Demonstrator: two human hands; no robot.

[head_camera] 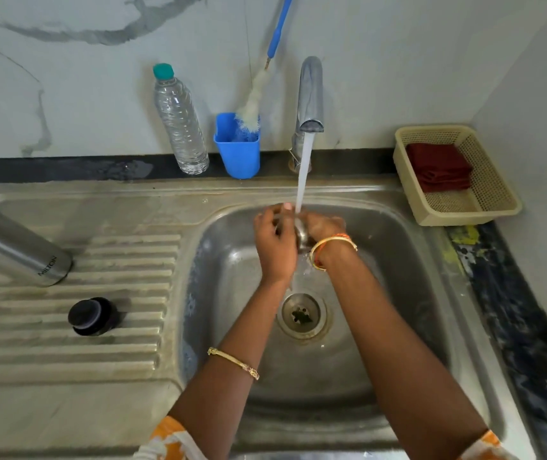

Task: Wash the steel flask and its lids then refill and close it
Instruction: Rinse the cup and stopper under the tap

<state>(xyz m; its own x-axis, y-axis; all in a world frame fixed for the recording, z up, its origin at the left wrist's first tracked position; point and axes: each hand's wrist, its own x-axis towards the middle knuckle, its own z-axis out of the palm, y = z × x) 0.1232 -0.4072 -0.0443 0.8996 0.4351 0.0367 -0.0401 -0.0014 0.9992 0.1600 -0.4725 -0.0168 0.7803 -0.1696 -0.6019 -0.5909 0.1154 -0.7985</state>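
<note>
Head view, the only one. Both hands meet over the sink basin (398,260), directly under the stream from the tap (310,94). Left hand (273,242) curls its fingers round a small steel lid (302,235); right hand (323,225) grips the same lid from the other side, fingers bent over it. Only a sliver of steel shows between the palms, so which way the lid faces cannot be told. Water strikes where the hands join and runs off below them toward the drain (302,315). Judged purpose: held right in the stream so rinsing and rubbing happen together, with runoff going straight down.

Steel flask (16,242) stands on the ribbed drainboard (126,293) at the left, well apart from the hands; its mouth is out of frame. Black inner lid (92,316) sits on the ribs nearer the viewer, just right of the flask base. Likely parked there to keep them off the wet basin while this lid is done, the grooves letting drips run away.

Far ledge: plastic water bottle (179,121), capped, beside a blue cup (238,147) holding a bottle brush (252,104) with its handle leaning on the wall, within reach for the flask interior, probably. Far right, a mesh basket (484,207) holds a folded red cloth (438,167), away from the splash.

Judged stage: early, one lid under water; flask, black lid, refill and closing remain.
</note>
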